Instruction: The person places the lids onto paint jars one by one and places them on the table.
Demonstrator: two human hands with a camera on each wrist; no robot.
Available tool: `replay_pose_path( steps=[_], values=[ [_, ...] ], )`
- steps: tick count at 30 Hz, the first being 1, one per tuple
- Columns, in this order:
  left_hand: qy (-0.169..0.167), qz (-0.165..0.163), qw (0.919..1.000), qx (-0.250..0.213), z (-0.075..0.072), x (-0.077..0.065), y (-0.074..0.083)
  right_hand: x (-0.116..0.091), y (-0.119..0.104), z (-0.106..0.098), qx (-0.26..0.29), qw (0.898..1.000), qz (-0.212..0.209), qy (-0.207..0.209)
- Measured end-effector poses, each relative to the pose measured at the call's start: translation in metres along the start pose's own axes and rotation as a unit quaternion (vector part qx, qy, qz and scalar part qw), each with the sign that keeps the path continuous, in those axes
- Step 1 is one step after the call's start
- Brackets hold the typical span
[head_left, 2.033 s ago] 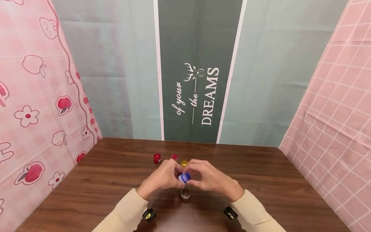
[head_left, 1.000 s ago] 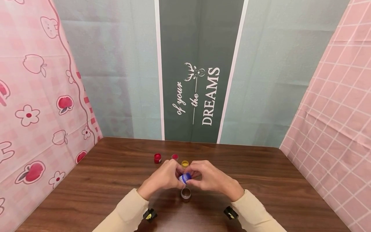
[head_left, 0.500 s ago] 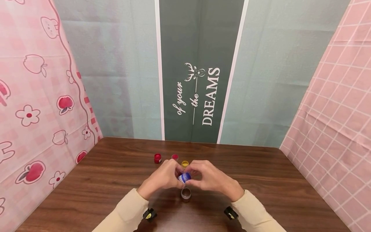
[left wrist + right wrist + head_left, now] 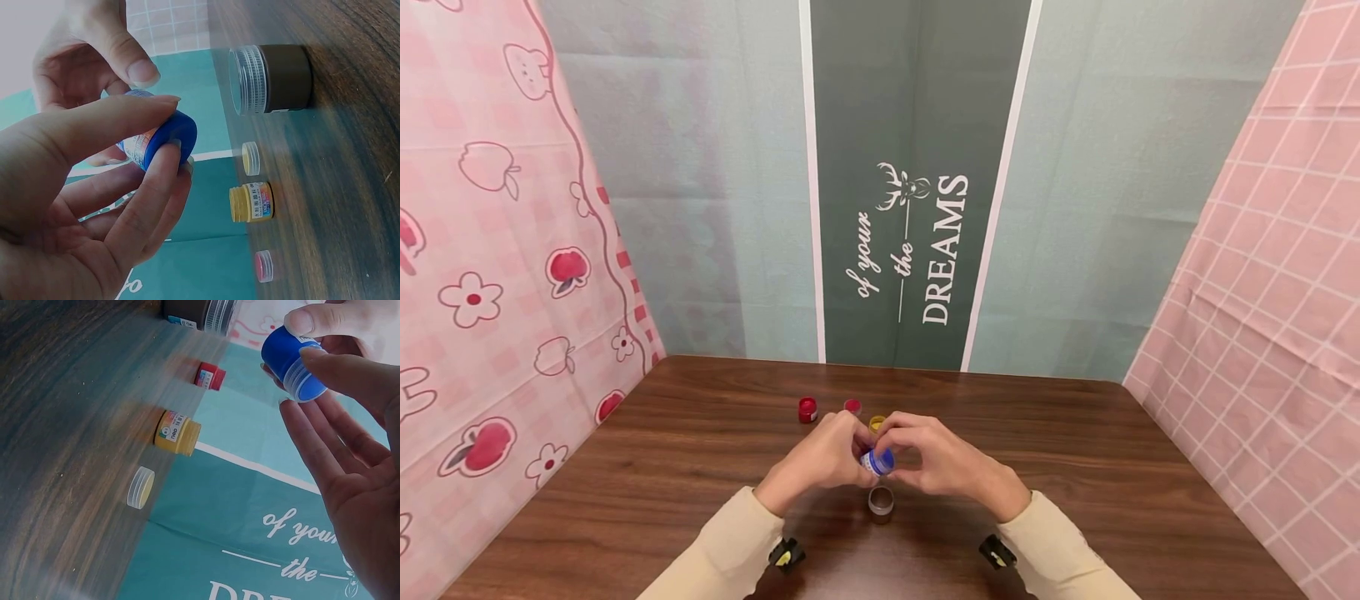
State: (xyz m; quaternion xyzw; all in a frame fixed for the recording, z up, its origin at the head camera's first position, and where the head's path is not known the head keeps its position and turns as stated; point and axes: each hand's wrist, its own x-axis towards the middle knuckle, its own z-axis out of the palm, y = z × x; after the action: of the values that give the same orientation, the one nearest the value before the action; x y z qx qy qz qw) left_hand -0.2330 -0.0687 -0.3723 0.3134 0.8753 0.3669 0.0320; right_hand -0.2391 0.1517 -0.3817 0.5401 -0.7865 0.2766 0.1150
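Beyond the brown jar, above the wooden counter, the left hand gripped the blue jar; the right hand's fingers spread loosely around its clear cap, apparently not yet off. Farther past the brown jar, the red jar and yellow jar stood already uncapped before printed cloth.

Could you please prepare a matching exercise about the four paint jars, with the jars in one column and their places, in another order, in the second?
Column 1
1. blue jar
2. red jar
3. yellow jar
4. brown jar

Column 2
A. on the table, lowest of the jars in the head view
B. held up in the left hand
C. standing on the table, partly hidden behind the right hand in the head view
D. farthest left of the jars in the head view

Pairs: 1-B, 2-D, 3-C, 4-A
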Motion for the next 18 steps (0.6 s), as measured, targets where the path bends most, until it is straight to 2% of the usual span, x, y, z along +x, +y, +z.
replay_pose_path(
  steps=[11,18],
  values=[
    [-0.002,0.001,1.0,-0.002,-0.0008,-0.0001,0.0009,0.0011,-0.0008,0.0001,-0.009,1.0,0.001,0.001],
    [-0.003,-0.005,1.0,-0.005,-0.0006,-0.0009,0.0016,0.0,-0.0027,0.0015,0.021,0.999,0.037,-0.001]
  ],
)
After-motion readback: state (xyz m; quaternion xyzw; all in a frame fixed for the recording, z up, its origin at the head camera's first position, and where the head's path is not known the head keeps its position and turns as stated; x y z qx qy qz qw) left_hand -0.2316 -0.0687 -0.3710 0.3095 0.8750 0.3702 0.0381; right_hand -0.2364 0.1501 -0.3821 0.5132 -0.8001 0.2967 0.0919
